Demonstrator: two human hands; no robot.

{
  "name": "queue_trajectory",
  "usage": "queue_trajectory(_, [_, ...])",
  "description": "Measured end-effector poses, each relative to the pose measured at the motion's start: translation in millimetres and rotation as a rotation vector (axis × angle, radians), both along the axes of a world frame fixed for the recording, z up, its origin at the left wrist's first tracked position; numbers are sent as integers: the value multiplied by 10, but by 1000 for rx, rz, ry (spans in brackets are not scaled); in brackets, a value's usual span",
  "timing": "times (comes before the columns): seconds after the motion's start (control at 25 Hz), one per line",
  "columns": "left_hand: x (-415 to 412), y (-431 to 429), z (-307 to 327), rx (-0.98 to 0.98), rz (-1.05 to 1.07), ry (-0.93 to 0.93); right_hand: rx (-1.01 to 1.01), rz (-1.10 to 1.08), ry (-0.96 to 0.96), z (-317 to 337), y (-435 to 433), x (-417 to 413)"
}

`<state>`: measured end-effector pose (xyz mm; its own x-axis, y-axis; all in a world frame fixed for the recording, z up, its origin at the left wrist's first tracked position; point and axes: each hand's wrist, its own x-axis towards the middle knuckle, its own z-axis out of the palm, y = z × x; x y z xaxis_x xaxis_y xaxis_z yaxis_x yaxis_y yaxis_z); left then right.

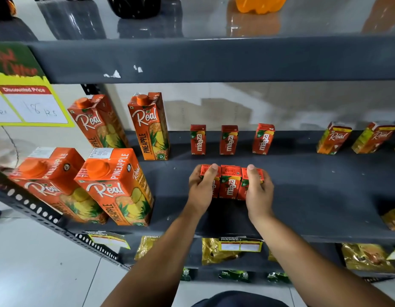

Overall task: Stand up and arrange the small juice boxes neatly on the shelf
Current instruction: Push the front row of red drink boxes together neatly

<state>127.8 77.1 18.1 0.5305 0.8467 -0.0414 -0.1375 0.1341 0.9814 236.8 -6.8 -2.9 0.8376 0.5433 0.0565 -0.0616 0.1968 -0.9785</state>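
Observation:
Three small red Maaza juice boxes [230,181] stand upright, pressed side by side, near the front of the dark grey shelf [313,196]. My left hand [202,187] grips the left box of this row, thumb on its top. My right hand [257,190] grips the right box the same way. Behind them, three more small Maaza boxes stand apart in a back row: a left one [198,139], a middle one [229,140] and a right one [263,138].
Tall Real pineapple cartons [116,185] stand at the shelf's left, two in front, two behind [149,125]. Small Real boxes [333,137] stand at the back right. A yellow price tag [30,103] hangs upper left. Gold packets [216,251] fill the shelf below.

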Motion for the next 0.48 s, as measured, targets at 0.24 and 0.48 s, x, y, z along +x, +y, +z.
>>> queue_trajectory(0.24, [9, 14, -22, -15, -8, -10, 4, 103, 58, 16, -23, 72])
queue_trajectory(0.48, [-9, -116, -72, 94, 19, -78, 10, 112, 105, 19, -48, 83])
